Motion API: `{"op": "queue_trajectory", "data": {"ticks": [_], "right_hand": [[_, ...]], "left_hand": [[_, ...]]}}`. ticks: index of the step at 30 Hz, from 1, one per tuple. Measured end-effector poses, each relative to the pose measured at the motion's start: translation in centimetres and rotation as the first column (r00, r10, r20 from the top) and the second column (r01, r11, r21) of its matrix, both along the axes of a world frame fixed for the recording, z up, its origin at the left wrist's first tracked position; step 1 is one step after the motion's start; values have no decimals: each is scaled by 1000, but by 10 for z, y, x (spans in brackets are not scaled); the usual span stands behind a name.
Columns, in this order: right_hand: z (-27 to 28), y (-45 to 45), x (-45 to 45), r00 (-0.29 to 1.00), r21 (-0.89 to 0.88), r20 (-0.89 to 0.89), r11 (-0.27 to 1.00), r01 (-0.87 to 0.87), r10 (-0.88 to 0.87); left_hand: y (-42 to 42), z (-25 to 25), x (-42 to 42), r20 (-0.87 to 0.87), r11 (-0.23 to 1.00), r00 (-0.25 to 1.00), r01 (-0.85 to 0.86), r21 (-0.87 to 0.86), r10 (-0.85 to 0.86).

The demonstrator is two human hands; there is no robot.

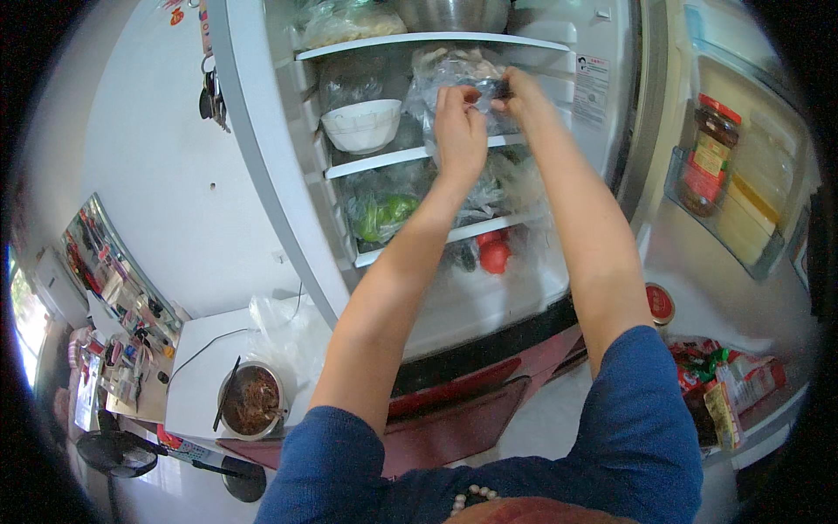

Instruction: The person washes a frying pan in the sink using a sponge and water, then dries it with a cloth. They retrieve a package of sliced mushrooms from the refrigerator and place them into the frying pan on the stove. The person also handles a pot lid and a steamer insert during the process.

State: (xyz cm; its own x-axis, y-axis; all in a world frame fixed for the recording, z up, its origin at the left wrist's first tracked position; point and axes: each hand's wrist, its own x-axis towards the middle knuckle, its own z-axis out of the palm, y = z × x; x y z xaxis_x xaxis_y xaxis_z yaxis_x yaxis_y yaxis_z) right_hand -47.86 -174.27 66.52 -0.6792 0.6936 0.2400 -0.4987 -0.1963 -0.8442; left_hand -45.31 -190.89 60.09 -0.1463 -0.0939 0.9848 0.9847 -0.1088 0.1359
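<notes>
Both my hands are inside an open refrigerator at its middle shelf (386, 159). My left hand (461, 134) has its fingers bent at the near side of a clear plastic bag (452, 69) with pale food in it. At the bag's right, my right hand (520, 98) pinches the plastic beside something dark. What the dark thing is cannot be told. A white bowl (362, 128) stands left of the bag on the same shelf.
Bagged green vegetables (385, 216) lie one shelf lower, with red tomatoes (494, 255) beneath. Above is a metal pot (455, 14). The open door holds a jar (709, 154). A bowl of brown food (251, 401) with chopsticks stands at lower left.
</notes>
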Motion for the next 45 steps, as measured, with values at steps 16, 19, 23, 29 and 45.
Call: {"op": "queue_trajectory", "data": {"ticks": [16,19,23,29,45], "right_hand": [[-28,-64,178,1000,-15,-10,999,28,-28],[-60,-79,207,1000,-13,25,1000,10,-10],[-128,-91,264,995,-35,95,999,21,-17],[-198,-189,371,986,-75,55,985,-153,157],[-282,-231,628,968,-150,137,971,-189,209]], "left_hand": [[-83,-39,89,591,313,-135,744,590,-795],[-92,-52,88,496,64,-267,831,553,-826],[-129,-70,148,456,-42,-475,726,686,-752],[-216,-149,220,616,134,-462,721,680,-638],[-269,-224,463,723,304,-409,710,635,-557]]}}
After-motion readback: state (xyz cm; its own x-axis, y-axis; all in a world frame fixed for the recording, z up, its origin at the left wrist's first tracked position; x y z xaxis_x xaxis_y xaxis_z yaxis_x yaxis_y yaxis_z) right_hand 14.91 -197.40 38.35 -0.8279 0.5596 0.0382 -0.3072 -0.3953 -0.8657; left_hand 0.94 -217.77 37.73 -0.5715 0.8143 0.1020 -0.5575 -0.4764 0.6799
